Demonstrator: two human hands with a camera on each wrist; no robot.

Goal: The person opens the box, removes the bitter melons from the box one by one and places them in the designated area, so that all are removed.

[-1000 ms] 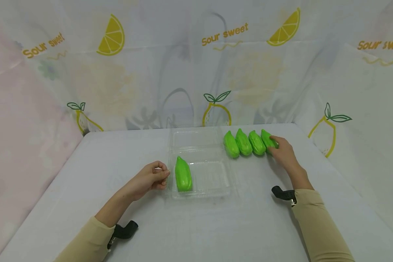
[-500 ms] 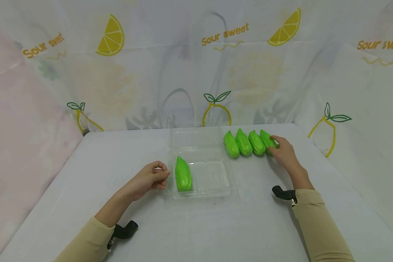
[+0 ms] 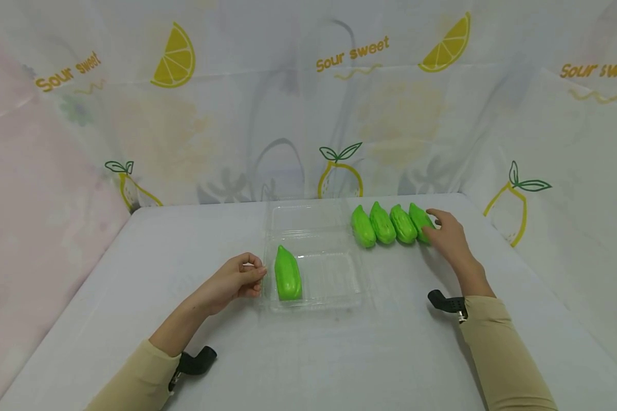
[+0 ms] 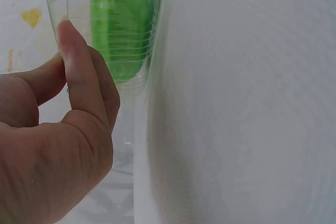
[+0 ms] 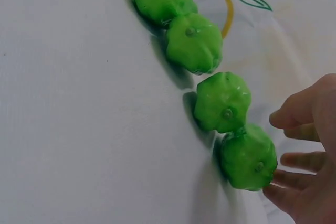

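Note:
A clear plastic clamshell box (image 3: 334,279) lies with its lid (image 3: 305,218) folded back. In its left part rests one green ridged gourd (image 3: 288,274), seen through the ribbed wall in the left wrist view. My left hand (image 3: 236,278) pinches the box's left rim between thumb and fingertips. To the right of the box, several similar gourds (image 3: 383,224) stand side by side in a slanted row. My right hand (image 3: 448,237) is at the rightmost gourd (image 5: 249,158), fingers spread and not closed round it. In the right wrist view, the lower fingers reach its side; whether they touch it, I cannot tell.
A white cloth covers the table (image 3: 339,359). Behind it hangs a printed curtain (image 3: 226,114) with lemon drawings, close to the row of gourds. Black camera mounts (image 3: 197,361) are strapped to both wrists.
My right hand has loosened from the rightmost gourd and drawn slightly to the right, showing more of it. The left hand and the box have stayed still.

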